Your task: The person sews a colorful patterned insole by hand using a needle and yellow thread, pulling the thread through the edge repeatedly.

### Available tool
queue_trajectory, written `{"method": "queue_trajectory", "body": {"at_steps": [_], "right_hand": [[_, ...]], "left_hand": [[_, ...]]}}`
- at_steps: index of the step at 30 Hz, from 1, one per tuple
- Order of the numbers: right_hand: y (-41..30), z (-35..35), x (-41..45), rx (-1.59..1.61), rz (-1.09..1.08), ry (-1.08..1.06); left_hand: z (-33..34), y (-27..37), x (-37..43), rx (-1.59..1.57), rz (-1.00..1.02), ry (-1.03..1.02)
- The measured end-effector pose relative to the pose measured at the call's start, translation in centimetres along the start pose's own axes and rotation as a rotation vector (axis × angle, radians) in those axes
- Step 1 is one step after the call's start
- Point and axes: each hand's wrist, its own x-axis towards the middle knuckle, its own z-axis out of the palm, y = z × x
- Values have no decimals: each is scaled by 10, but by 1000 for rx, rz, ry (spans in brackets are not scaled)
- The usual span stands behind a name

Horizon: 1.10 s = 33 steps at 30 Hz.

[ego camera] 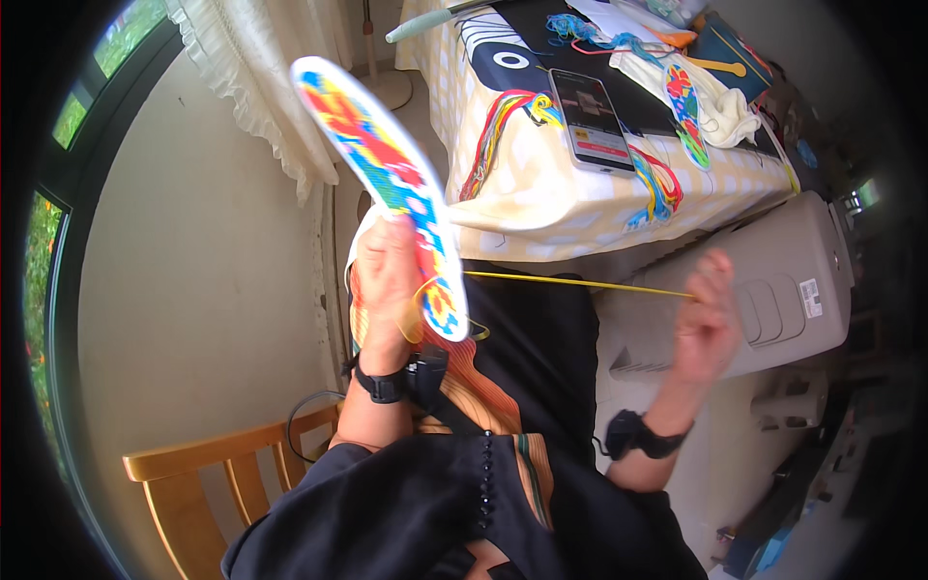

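Note:
My left hand [388,272] grips an embroidered shoe insole [388,170] by its edge, tilted upright before me. Colourful red, blue, green and yellow stitching covers its face inside a white rim. From the insole's lower part a yellow thread [573,279] runs taut to my right hand [703,319], which pinches its far end out to the right. That hand is blurred, and whether a needle is in its fingers cannot be seen. A loose loop of yellow thread [412,315] hangs by my left wrist.
A table under a checked tablecloth [522,210] carries a smartphone [591,119], skeins of coloured thread [500,138], a second embroidered insole [685,116] and white cloth [725,119]. A large grey plastic bin [783,290] stands at right. A wooden chair [210,457] is at lower left.

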Motion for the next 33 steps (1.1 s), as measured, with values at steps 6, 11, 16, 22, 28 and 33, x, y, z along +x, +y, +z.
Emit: {"method": "queue_trajectory", "body": {"at_steps": [6,11,16,22,28,33], "right_hand": [[-133,-75,-27,-1724,-873,474],[-8,-41,-3,-1734,-613,371],[98,-1,-11,-1876,-390,-125],[125,-3,0,-1977,-496,-514],[125,-5,1,-2031,-546,-578],[126,-5,0,-2058,-588,-593]], "left_hand": [[-14,31,25,-505,-101,222],[16,-18,1,-1264,-483,-456],[38,-22,-12,-1416,-844,-546],[46,-17,-32,-1082,-818,-291],[60,10,-28,-923,-872,-74],[54,-5,-27,-1147,-685,-482]]}}
